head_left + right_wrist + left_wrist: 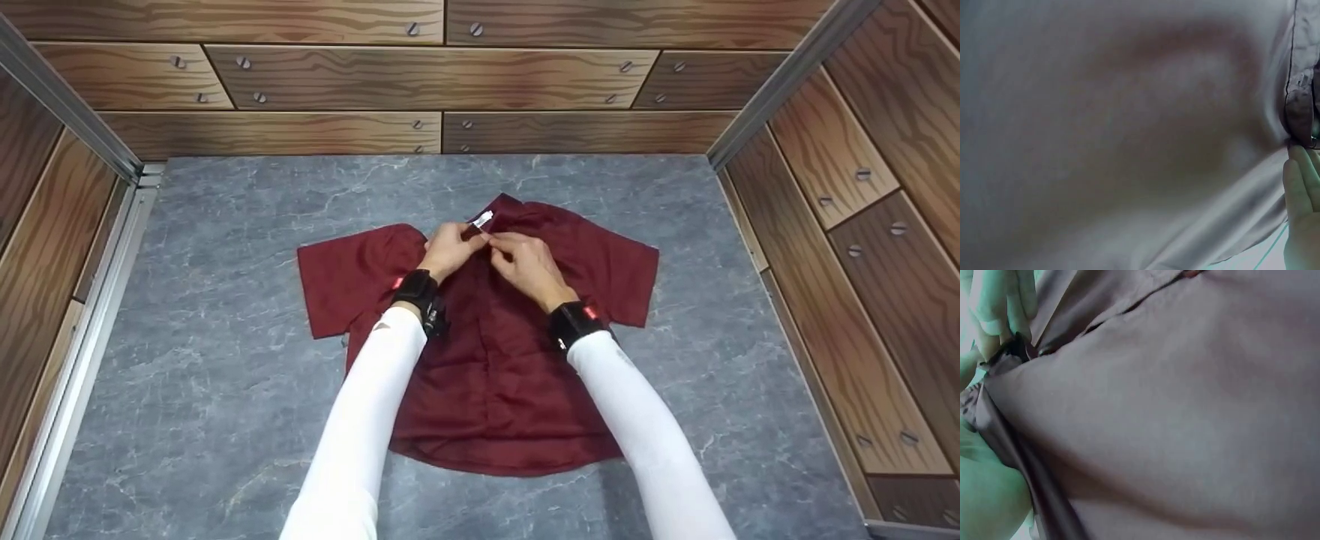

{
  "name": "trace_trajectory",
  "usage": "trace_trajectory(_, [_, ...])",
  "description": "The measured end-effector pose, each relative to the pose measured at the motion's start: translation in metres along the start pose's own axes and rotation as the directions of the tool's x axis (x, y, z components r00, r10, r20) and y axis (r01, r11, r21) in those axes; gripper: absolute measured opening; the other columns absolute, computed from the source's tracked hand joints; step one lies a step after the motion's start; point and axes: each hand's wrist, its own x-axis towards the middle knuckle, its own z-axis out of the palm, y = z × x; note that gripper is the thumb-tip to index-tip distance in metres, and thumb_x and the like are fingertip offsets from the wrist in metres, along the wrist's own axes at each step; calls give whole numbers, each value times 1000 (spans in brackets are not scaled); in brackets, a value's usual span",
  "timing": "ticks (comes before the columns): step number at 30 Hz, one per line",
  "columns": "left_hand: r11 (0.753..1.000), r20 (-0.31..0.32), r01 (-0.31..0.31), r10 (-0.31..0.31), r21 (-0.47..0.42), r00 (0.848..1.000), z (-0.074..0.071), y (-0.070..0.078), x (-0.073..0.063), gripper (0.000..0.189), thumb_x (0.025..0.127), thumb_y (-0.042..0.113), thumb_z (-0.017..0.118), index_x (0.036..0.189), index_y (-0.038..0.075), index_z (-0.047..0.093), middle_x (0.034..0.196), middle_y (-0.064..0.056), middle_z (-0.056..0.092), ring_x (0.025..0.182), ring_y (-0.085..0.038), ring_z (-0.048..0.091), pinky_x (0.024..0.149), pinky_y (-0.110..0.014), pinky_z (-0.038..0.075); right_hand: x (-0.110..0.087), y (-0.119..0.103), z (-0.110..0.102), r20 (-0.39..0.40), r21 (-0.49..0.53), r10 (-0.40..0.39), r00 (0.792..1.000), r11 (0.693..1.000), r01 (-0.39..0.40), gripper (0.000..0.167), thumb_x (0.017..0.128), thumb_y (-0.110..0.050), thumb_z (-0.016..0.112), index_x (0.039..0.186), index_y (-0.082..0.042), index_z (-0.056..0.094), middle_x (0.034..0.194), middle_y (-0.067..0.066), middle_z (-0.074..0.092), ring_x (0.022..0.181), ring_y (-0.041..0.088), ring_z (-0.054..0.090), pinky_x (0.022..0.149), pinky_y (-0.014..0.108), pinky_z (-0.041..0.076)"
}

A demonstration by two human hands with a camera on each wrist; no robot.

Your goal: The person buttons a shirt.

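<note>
A dark red short-sleeved shirt (480,405) lies spread front up, its collar (504,204) at the far end and its hem nearest me. At the top of the front opening, my left hand (450,249) pinches the cloth just below a white label (483,219). My right hand (531,264) pinches the shirt's edge right beside it, the fingertips of both hands nearly meeting. In the left wrist view, fingers (995,304) and thumb hold gathered fabric. The right wrist view has fingertips (1297,163) at the front band (1299,107), where a small slit like a buttonhole shows.
The shirt rests on a grey marbled tabletop (217,390). Wood-patterned panels (435,75) stand along the back and both sides, with metal rails (97,330) at the left edge. Both forearms in white sleeves (360,435) cross over the shirt's lower part.
</note>
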Motion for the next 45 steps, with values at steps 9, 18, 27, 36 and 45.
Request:
trace_trajectory(9, [998, -35, -34, 36, 46, 999, 1, 1, 0, 21, 91, 31, 61, 85, 13, 72, 87, -2, 71, 90, -21, 63, 96, -47, 37, 3, 0, 1, -22, 257, 243, 970, 939, -230, 24, 89, -19, 63, 110, -13, 75, 109, 2, 73, 105, 13, 66, 93, 29, 49])
trace_trajectory(18, [996, -52, -40, 44, 81, 998, 4, 4, 3, 21, 89, 31, 60, 85, 13, 69, 93, -3, 72, 97, -22, 64, 96, -47, 37, 9, -1, 3, 70, 397, 470, 880, 796, -457, 25, 90, -27, 68, 106, -9, 74, 87, 7, 74, 76, 18, 70, 65, 23, 53])
trace_trajectory(27, [994, 13, -45, 44, 102, 999, 2, 7, 2, 27, 87, 32, 59, 106, 17, 72, 111, -2, 71, 107, -25, 62, 96, -49, 37, 16, -8, 1, 149, 502, 528, 836, 688, -524, 21, 88, -12, 69, 105, 1, 71, 94, 16, 73, 75, 16, 69, 66, 23, 55])
trace_trajectory(36, [998, 60, -53, 50, 45, 997, -2, 6, 2, 25, 88, 30, 58, 106, 19, 70, 111, 1, 69, 106, -21, 59, 100, -51, 31, 19, -13, -2, 204, 534, 543, 815, 635, -557, 20, 88, -6, 67, 105, 4, 68, 95, 18, 71, 77, 17, 67, 75, 33, 57])
trace_trajectory(45, [998, 53, -63, 63, 3, 997, 0, 9, 3, 19, 86, 29, 58, 92, 18, 72, 92, 3, 67, 89, -15, 58, 93, -41, 37, 20, -9, -3, 194, 481, 550, 813, 669, -567, 17, 85, -2, 61, 99, 4, 70, 88, 14, 71, 70, 13, 64, 64, 24, 53])
